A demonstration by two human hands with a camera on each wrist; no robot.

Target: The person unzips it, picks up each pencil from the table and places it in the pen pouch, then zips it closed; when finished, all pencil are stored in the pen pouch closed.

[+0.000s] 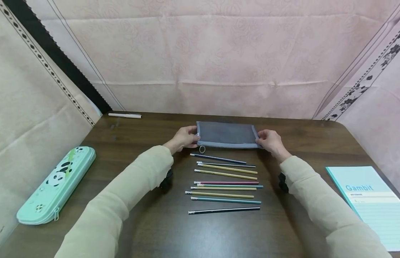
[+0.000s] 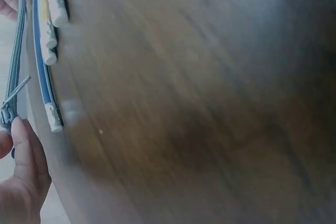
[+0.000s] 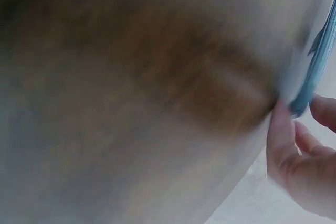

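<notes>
A flat grey zip pouch [image 1: 227,134] with pale blue-grey edging is held level near the back of the table. My left hand [image 1: 184,138] pinches its left end, close to the zip's ring pull [image 1: 202,149]. At the opposite end, the right hand [image 1: 272,142] grips the corner between thumb and fingers. Seen from the left wrist, the pouch's zipped edge [image 2: 16,45] runs between both hands. The right wrist view shows a blurred blue edge of the pouch [image 3: 317,69] between thumb and fingers. Just in front of the pouch lies a dark blue pencil [image 1: 218,158].
Several pencils, including a yellow one [image 1: 224,174] and a black one [image 1: 224,210], lie crosswise in a column between my forearms. A mint panda pencil case [image 1: 58,184] is at left, a Gambit notebook [image 1: 369,204] at right. A white pen [image 1: 124,115] lies at the back left.
</notes>
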